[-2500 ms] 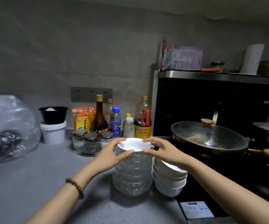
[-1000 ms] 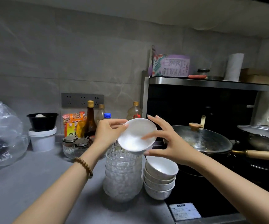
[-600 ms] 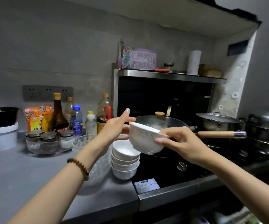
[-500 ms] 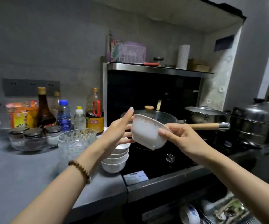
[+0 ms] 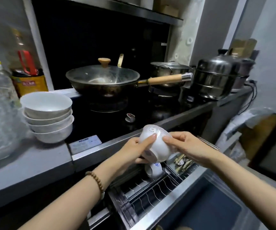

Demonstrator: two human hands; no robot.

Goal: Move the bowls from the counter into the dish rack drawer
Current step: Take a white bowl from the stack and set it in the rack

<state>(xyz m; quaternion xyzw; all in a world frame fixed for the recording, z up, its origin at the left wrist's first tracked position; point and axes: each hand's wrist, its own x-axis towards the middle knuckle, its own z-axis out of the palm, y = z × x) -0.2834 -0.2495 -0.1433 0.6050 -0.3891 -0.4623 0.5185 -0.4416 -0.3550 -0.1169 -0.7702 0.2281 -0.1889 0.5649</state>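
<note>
Nearest, the dish rack drawer (image 5: pixel 144 195) stands pulled out below the bench (image 5: pixel 34 163), its front wire rows open. One blue-marked bowl (image 5: pixel 153 169) lies on its side at the back of the drawer, with cutlery (image 5: pixel 183 162) just beside it. Right above that, the left hand (image 5: pixel 134 150) and right hand (image 5: pixel 188 145) both grip one white bowl (image 5: pixel 157 143), tipped sideways. At the bench's edge beside the hob stand four stacked white bowls (image 5: pixel 48 117). Beyond sit one lidded wok (image 5: pixel 102 80) and three pots (image 5: pixel 215 80).
</note>
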